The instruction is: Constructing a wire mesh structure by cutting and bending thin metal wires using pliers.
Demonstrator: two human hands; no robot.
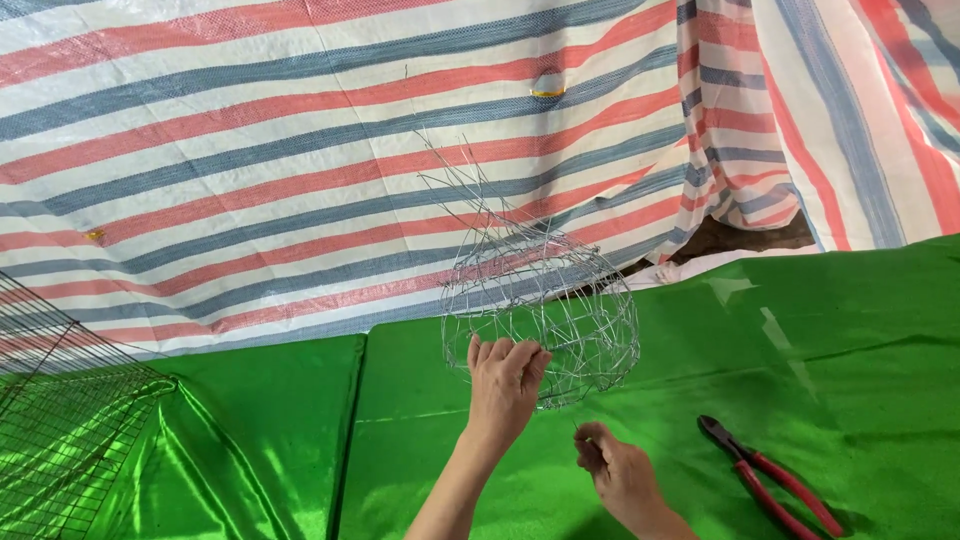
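A rounded basket of woven thin silver wire (545, 300) stands on a shiny green cloth (860, 330), with loose wire ends sticking up from its top. My left hand (503, 385) grips the basket's near lower rim. My right hand (612, 470) is a little lower and to the right, fingers pinched on what looks like a thin wire strand leading toward the basket.
Red-handled pliers (770, 475) lie on the green cloth to the right of my right hand. A dark wire mesh rack (60, 420) sits at the left edge. A red, blue and white striped tarp (300, 150) hangs behind.
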